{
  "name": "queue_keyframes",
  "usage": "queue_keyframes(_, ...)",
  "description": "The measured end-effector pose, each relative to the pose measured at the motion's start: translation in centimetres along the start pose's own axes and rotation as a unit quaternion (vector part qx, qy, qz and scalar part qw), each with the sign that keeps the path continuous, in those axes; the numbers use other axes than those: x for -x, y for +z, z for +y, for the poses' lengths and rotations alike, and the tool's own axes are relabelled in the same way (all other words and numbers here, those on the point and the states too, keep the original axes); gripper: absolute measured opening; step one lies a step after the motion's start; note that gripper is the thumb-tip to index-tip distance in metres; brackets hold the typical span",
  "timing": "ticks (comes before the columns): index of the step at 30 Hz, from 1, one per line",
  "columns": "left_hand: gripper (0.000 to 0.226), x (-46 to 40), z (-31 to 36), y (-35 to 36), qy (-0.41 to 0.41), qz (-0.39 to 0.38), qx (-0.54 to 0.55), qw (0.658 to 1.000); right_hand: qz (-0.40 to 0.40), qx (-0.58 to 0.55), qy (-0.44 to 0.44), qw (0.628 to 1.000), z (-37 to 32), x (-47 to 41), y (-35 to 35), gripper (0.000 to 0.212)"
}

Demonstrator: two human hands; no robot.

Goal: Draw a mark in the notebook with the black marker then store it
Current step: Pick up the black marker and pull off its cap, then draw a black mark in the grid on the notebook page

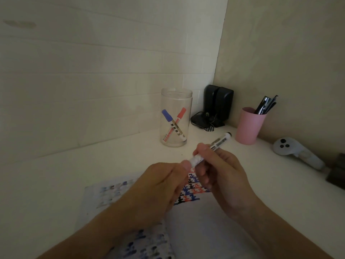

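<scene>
Both hands hold the black marker point(218, 143) above the open notebook point(203, 221). My right hand point(220, 176) grips the white barrel, whose far end points up and right. My left hand point(160, 187) closes over the marker's near end, so the cap or tip there is hidden. The notebook lies on the white desk, its right page showing rows of red, blue and black marks point(192, 189). A clear jar point(176, 117) stands behind the hands, holding a blue-capped marker point(168, 115) and a red-capped marker point(181, 114) crossed inside it.
A pink cup point(249, 126) of dark pens stands at the back right. Black speakers point(217, 105) with cables sit in the corner. A white controller point(296, 152) lies by the right wall, with a dark object point(336, 174) at the frame's right edge.
</scene>
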State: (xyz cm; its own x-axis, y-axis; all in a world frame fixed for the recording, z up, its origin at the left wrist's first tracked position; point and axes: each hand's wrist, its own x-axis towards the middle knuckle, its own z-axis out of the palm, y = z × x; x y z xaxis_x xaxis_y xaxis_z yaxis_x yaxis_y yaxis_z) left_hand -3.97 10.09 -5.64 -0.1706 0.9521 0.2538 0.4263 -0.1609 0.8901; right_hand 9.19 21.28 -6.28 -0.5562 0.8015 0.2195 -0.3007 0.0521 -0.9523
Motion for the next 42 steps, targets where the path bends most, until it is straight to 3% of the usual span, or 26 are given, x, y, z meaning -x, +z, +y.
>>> queue_keyframes(2,0.049,0.1,-0.2,-0.9,-0.075,-0.044,0.146,0.985,0.083,-0.065,0.014,0.994,-0.6,-0.8,-2.0,0.029)
queue_keyframes(3,0.050,0.3,-0.8,-1.4,-0.071,-0.039,0.131,0.988,0.133,-0.069,0.012,0.989,-0.8,-1.1,-3.3,0.028)
queue_keyframes(6,0.057,1.1,-2.5,-3.0,0.037,0.074,-0.129,0.988,0.198,0.027,-0.002,0.980,-0.2,-1.3,-5.0,0.023)
queue_keyframes(8,0.062,0.9,-3.1,-3.5,0.086,0.072,-0.227,0.967,0.189,0.061,0.007,0.980,0.6,-1.5,-4.2,0.017)
queue_keyframes(13,0.033,-0.3,-3.9,-3.8,0.132,0.012,-0.376,0.917,0.191,0.141,0.011,0.971,1.5,-1.1,-2.0,0.009)
queue_keyframes(17,0.036,-0.6,-4.4,-4.2,0.160,-0.034,-0.383,0.909,0.111,0.202,0.030,0.973,-0.2,-0.2,-1.6,0.001)
queue_keyframes(20,0.042,-0.9,-4.9,-4.5,0.167,-0.076,-0.379,0.907,0.053,0.216,0.039,0.974,-0.9,0.7,-2.4,0.006)
queue_keyframes(25,0.037,-1.3,-6.1,-4.5,0.157,-0.100,-0.360,0.914,0.073,0.205,0.019,0.976,1.0,2.4,-3.7,0.007)
queue_keyframes(42,0.033,-1.7,-6.2,-4.5,0.180,-0.082,-0.339,0.920,0.020,0.285,0.002,0.958,1.4,2.9,-3.9,0.008)
